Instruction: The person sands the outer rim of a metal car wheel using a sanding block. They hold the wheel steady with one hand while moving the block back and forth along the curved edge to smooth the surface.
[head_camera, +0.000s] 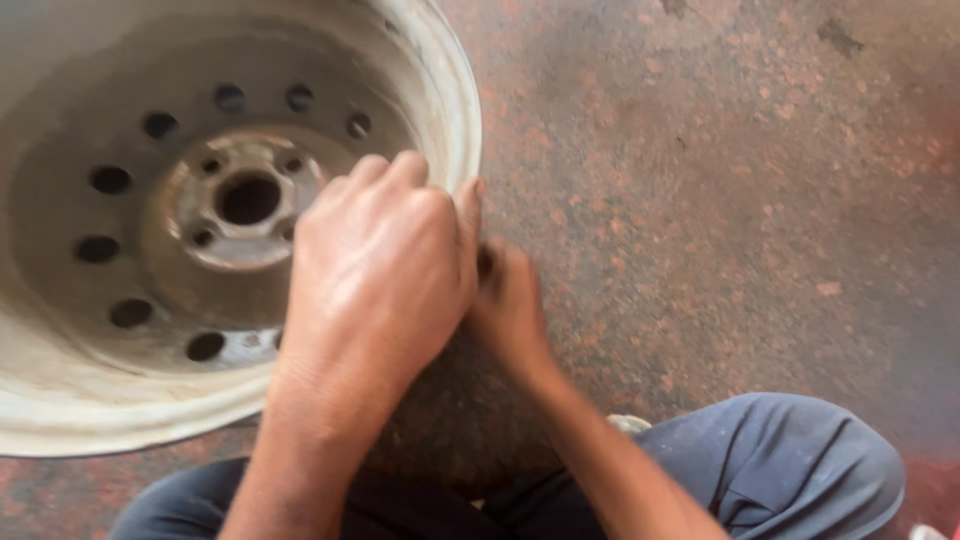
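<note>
Currently: steel wheel rim (150, 380) lies flat at ten o'clock; your left hand (375, 270) curls over its edge; right hand (510, 310) pinches something hidden, grip unclear; risk: blind fingers may slip on the edge.

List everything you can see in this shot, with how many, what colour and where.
Wheel rim: one, dirty white steel with a rusty hub and round holes, lying flat at left.
Floor: one, speckled reddish-grey stone, under everything.
Shoe tip: one, pale, beside the right knee.
Trousers: one pair, dark blue, bottom edge.
Left hand: one, over the rim's right edge.
Right hand: one, just outside the rim, fingers pinched against the left hand; what they hold is hidden.
</note>
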